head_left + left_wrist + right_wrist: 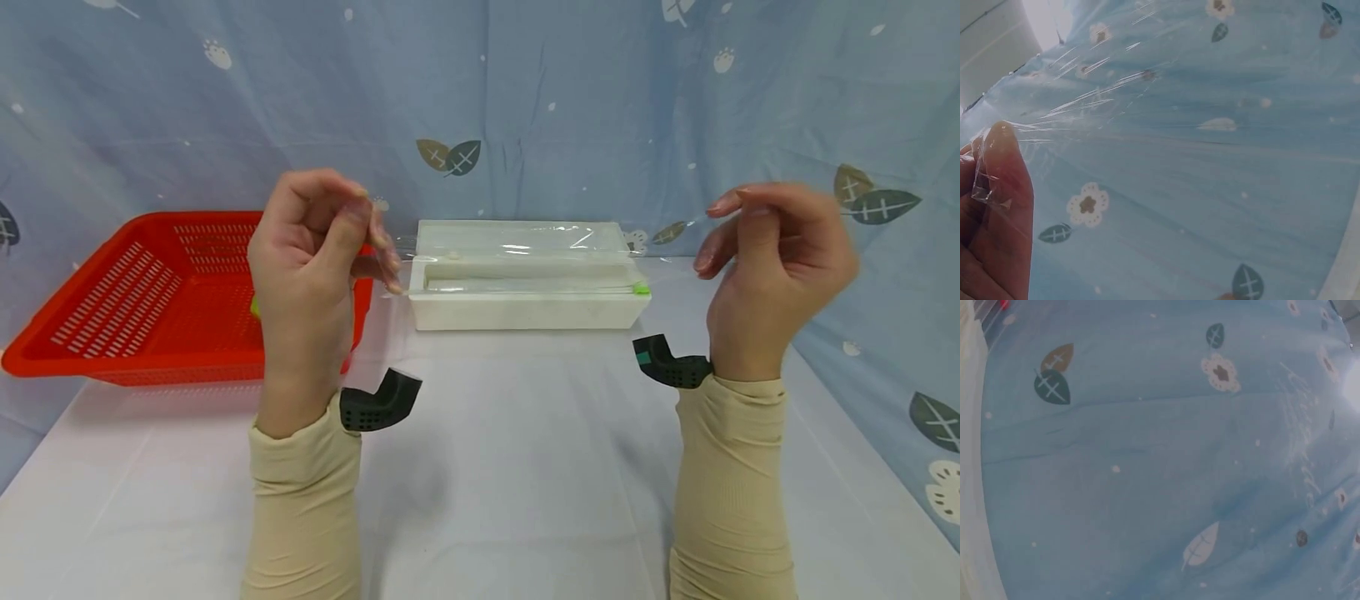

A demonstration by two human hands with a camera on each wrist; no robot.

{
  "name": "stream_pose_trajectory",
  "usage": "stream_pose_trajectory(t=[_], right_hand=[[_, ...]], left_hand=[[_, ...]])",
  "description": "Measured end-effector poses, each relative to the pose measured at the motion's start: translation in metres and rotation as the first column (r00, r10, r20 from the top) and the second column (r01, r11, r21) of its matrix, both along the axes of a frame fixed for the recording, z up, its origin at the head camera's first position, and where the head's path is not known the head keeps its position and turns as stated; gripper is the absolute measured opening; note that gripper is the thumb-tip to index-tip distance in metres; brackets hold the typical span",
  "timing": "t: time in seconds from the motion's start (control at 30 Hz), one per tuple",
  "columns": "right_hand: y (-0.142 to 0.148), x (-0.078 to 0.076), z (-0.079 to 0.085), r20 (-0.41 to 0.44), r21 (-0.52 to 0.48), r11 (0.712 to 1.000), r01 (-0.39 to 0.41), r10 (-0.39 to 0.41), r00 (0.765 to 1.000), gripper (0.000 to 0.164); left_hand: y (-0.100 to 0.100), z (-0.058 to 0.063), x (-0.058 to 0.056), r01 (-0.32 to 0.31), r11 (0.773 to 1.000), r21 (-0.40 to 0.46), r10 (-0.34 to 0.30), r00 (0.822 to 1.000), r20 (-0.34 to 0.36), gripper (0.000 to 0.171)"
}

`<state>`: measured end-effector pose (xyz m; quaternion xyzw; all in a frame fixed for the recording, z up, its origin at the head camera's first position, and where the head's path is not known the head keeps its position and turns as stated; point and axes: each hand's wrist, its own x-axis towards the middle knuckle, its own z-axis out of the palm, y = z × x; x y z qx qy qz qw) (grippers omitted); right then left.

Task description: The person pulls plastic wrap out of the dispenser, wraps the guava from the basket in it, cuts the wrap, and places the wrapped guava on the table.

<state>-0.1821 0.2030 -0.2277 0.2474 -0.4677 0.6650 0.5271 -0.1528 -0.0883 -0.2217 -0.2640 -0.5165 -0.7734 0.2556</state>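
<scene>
A clear sheet of cling film (517, 250) is stretched between the two raised hands. The left hand (307, 233) pinches its left end between thumb and fingers, and in the left wrist view creases fan out from the fingertips (1002, 134). On the other side, the right hand (787, 258) holds the right end with thumb and index finger together; the right wrist view shows only faint glints on the film, not the hand. Behind the film, a white cling film dispenser box (525, 313) stands with its lid up and a green slide cutter (641, 289) at its front right.
A red plastic basket (135, 362) stands at the left, partly behind the left hand, with a yellow-green thing (255, 307) in it, mostly hidden. A white cloth (525, 483) covers the table. A blue patterned curtain (570, 100) hangs at the back and sides.
</scene>
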Motion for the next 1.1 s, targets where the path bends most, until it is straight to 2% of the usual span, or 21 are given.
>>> stream_pose_trajectory(t=[0.37,0.6,0.9,1.1], right_hand=[[0.000,0.009,0.003,0.024,-0.015,0.997,-0.072,0.072,0.997,0.009],[0.005,0.006,0.001,0.035,-0.009,0.990,-0.138,0.138,0.990,0.015],[0.005,0.011,0.000,0.043,0.020,0.986,-0.167,0.166,0.985,0.015],[0.005,0.015,0.002,0.013,-0.013,0.985,-0.170,0.171,0.985,0.018]], left_hand=[[0.003,0.004,0.001,-0.015,1.000,-0.025,0.014,1.000,-0.014,0.016],[0.005,0.004,0.002,-0.037,0.998,-0.044,0.036,0.999,-0.014,0.017],[0.004,0.003,0.002,-0.020,1.000,0.011,0.020,0.999,-0.042,0.016],[0.003,0.003,0.003,0.000,0.998,0.058,0.004,0.998,-0.065,0.017]])
